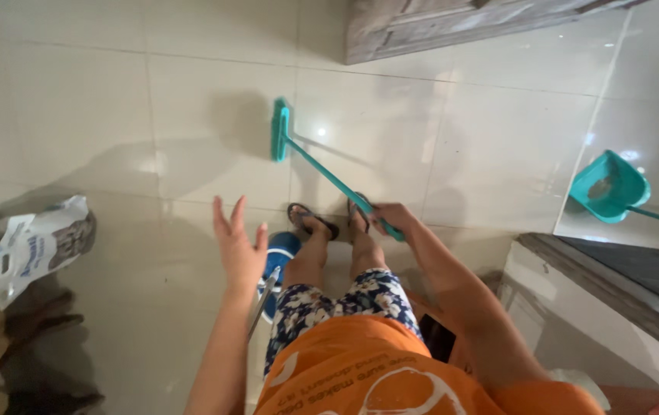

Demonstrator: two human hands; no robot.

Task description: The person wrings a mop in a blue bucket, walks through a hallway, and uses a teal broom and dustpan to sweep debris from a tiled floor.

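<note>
Sweeping one-handed: the right hand (pixel 385 218) is closed around the teal handle of the broom (pixel 322 167), low on the shaft near the person's feet, with the broom head flat on the pale floor tiles (pixel 76 100) out ahead, bristles against a grout line. The left hand (pixel 239 247) holds nothing, fingers spread wide, hovering above a blue round object (pixel 282 253) with a thin metal rod leaning by it; what that object is cannot be told from this view. A teal dustpan (pixel 610 187) lies well apart at the right, near a raised dark-topped ledge (pixel 621 284), some debris in it. A white plastic bag (pixel 34 246) lies at the far left. Judgement on technique: the shaft runs at a shallow angle, so the bristle edge likely loses contact at one end; a steeper shaft and a higher grip would give more even pressure. Short overlapping strokes toward the body should hold dust together better than long flicks. Glossy tiles show glare, so fine dust is hard to see; checking at a low angle would help. Feet in sandals (pixel 312 219) stand just behind the stroke path, risk of treading through the pile.
</note>
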